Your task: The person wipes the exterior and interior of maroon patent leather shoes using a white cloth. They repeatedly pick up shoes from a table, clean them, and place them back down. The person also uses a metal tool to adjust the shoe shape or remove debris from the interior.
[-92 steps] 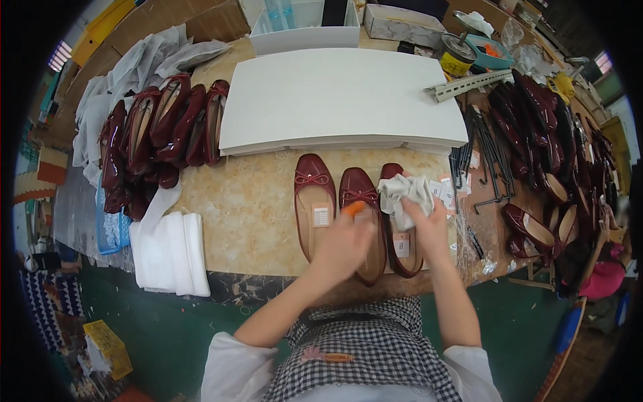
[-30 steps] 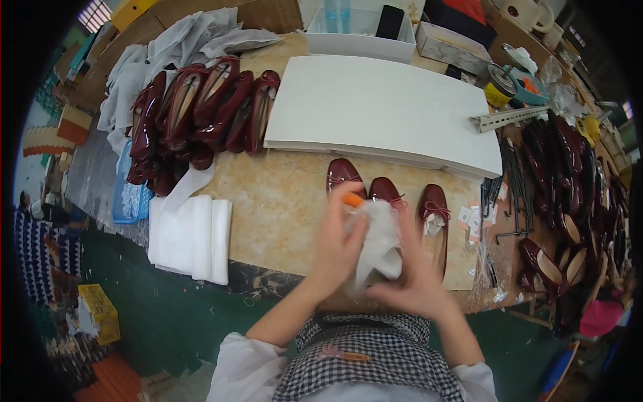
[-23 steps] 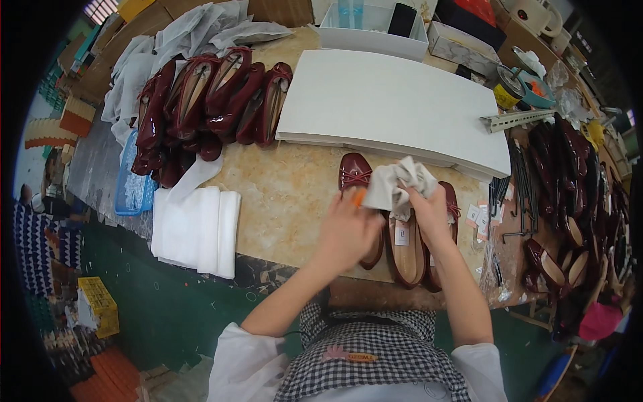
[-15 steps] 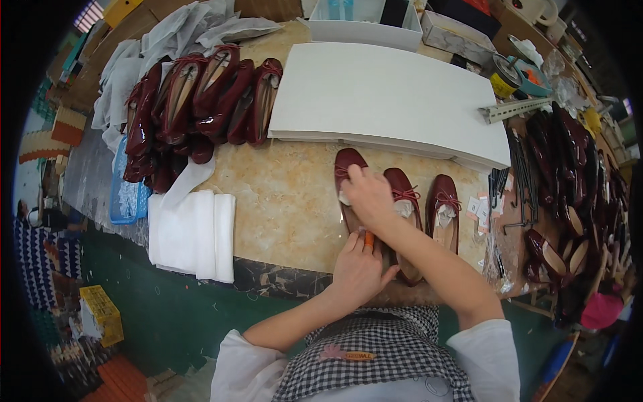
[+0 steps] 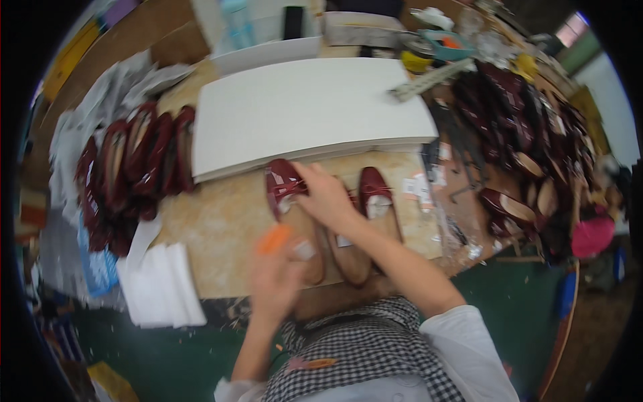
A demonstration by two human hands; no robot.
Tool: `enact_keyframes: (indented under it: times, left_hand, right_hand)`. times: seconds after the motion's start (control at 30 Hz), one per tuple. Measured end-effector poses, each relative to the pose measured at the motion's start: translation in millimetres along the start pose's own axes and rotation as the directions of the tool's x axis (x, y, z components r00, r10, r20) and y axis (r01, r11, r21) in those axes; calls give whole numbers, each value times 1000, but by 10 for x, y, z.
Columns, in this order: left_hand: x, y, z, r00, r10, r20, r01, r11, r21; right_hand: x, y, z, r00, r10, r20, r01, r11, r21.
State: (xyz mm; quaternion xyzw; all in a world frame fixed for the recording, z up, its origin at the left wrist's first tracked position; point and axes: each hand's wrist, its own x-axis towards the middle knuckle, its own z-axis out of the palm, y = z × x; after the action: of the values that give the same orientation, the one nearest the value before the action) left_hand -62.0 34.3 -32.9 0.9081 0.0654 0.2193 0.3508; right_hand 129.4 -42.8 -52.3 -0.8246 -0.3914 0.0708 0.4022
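Note:
Three dark red bow-trimmed ballet flats lie side by side, toes pointing away from me. My right hand [image 5: 328,199] grips the leftmost ballet flat [image 5: 282,179] at its vamp, beside the bow. White stuffing shows in its opening, and a small white patch [image 5: 303,250] lies toward its heel. My left hand [image 5: 273,285] is smeared by motion beside that heel, with an orange band [image 5: 273,238] on or at a finger. My right hand and forearm partly cover the middle ballet flat [image 5: 349,258]. The rightmost ballet flat [image 5: 372,184] also has white stuffing inside.
A stack of white board [image 5: 315,114] lies behind the shoes. Piled red shoes [image 5: 137,161] and folded white sheets [image 5: 161,285] sit at the left. More dark red shoes [image 5: 509,114], black hooked rods [image 5: 462,157] and small tags [image 5: 418,189] are at the right.
My left hand has come off the heel of the leftmost ballet flat and moved left. My right hand stays at that shoe's front. The whole view has shifted and tilted.

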Motion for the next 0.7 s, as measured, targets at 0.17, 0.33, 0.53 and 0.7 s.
enact_keyframes:
  times: [0.17, 0.33, 0.53, 0.7]
  left_hand:
    - [-199, -257, 440, 817, -485, 312, 496, 315, -809]
    - [-337, -289, 596, 631, -561, 536, 596, -92, -798]
    - [26, -225, 981, 543, -661, 517, 631, -84, -771]
    - [331, -205, 822, 754, -425, 501, 594, 115, -796]
  right_hand:
    - [-365, -11, -512, 993, -44, 113, -22, 851, 525]
    - [-658, 1820, -1745, 805, 311, -506, -375, 927, -26]
    - [-416, 2466, -1859, 728, 465, -503, -677, 601, -425]
    - [-546, 2414, -2240, 709, 563, -425, -702, 625, -341]
